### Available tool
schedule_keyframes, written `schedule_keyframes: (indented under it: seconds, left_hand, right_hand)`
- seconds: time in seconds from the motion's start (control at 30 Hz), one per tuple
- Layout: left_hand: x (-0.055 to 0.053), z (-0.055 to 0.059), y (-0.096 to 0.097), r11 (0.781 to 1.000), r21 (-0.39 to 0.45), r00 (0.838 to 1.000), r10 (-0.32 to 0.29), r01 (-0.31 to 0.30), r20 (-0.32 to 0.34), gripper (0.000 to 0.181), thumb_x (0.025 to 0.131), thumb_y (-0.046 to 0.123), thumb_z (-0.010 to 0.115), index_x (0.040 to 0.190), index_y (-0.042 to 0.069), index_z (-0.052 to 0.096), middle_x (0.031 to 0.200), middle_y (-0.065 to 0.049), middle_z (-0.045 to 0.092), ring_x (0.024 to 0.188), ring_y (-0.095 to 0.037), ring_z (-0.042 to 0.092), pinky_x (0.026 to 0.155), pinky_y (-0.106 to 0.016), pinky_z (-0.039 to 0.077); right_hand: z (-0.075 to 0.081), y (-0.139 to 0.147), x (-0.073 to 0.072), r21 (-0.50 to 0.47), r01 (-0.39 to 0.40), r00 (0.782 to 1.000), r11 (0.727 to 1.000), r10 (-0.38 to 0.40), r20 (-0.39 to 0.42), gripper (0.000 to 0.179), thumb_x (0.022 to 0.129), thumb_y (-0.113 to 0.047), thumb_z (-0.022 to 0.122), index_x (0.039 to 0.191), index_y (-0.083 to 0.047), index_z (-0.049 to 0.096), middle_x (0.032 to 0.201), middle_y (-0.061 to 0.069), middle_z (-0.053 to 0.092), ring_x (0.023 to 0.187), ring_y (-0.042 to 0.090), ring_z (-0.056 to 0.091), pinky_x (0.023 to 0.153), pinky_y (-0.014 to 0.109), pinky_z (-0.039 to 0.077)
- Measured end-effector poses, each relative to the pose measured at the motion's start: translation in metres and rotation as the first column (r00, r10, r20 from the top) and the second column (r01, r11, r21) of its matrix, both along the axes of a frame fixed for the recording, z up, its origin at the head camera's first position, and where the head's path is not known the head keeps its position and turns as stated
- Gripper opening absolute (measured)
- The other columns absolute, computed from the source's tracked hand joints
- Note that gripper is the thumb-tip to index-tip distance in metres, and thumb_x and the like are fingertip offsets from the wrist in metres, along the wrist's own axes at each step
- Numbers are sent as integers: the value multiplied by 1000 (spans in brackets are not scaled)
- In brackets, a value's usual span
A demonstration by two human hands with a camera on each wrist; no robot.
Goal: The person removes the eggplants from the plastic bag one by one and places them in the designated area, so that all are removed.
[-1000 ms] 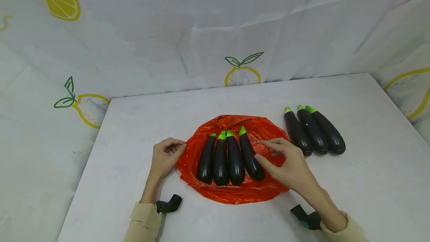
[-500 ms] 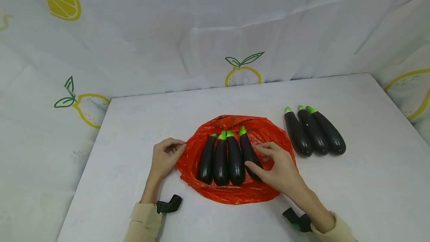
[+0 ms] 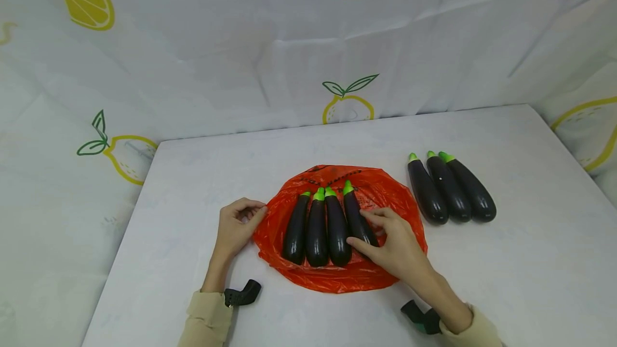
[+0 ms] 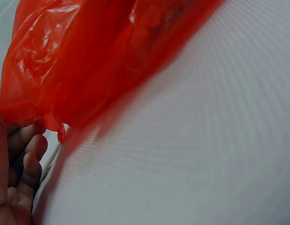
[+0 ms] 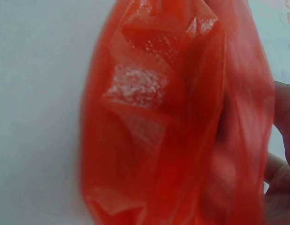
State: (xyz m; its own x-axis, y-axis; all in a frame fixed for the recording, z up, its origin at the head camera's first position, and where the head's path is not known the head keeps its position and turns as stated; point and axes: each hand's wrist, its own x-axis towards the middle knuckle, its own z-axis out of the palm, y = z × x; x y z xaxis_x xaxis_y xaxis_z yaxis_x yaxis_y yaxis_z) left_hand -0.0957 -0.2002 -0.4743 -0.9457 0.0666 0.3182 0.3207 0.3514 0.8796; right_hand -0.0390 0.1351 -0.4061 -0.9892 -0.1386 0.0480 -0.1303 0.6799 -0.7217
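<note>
- Since a second ago, the right hand (image 3: 399,244) has shifted leftward, over the rightmost eggplant (image 3: 356,217) on the red plastic bag (image 3: 332,283); everything else looks unmoved.
- Nearest are rolled beige sleeves (image 3: 209,312), presumably turned up to keep the cuffs off the work, and a black wrist device (image 3: 243,293) on each arm.
- At the bag's edge, the left hand (image 3: 236,229) pinches the film between thumb and fingers, probably so that it cannot slide or fold inward.
- Across the rightmost eggplant's lower body, the right thumb and forefinger stand apart, tips seemingly touching it, perhaps to steady it; whether they squeeze, one cannot tell.
- On the spread bag lie four eggplants (image 3: 316,234) in all, green stems pointing away; side by side, they probably check one another's rolling. A gap separates the rightmost stem from its neighbour.
- Farther off to the right, three more eggplants (image 3: 448,189) lie close together on the white surface (image 3: 530,186), perhaps kept within the right hand's reach.
- Behind hangs a lemon-print cloth (image 3: 217,68).
</note>
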Motion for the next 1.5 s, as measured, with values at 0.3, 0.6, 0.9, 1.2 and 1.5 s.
schedule_keyframes:
  seconds: [0.3,0.6,0.9,1.2,1.5]
  left_hand:
    - [0,1,0,1000,-2,1000,3,-3,3,9,89,1,74,92,8,78,77,-9,69,69,-7,55,64,-17,47]
    - [0,2,1,1000,2,1000,-1,1,14,9,89,1,74,93,8,79,78,-9,70,69,-8,55,64,-17,47]
    - [0,2,0,1000,-7,1000,-10,10,7,8,89,-1,73,95,3,78,79,-13,70,70,-6,54,64,-15,46]
    - [-1,1,0,1000,-7,1000,-11,11,10,8,89,-1,74,95,2,78,80,-14,70,70,-5,54,64,-14,46]
    - [0,2,-1,1000,-1,1000,-8,8,4,8,90,2,74,93,8,79,78,-8,70,70,-9,55,64,-17,48]
  right_hand:
    - [-2,0,0,3,10,1000,1000,-10,17,58,77,-23,90,124,6,70,110,17,69,77,15,60,65,21,54]
    - [-2,1,0,-1,-2,1000,1000,2,16,58,79,-22,89,127,3,69,100,12,70,73,13,56,61,20,52]
    - [-4,1,0,-10,8,1000,1000,-8,10,55,79,-17,88,126,3,69,102,13,71,73,14,58,62,20,53]
    - [-4,1,0,-15,14,1000,1000,-14,8,54,80,-16,86,127,3,69,102,13,71,72,14,58,62,20,53]
    - [-3,1,0,-17,19,1000,1000,-19,-2,53,81,-15,85,128,1,69,105,14,72,74,14,60,64,22,54]
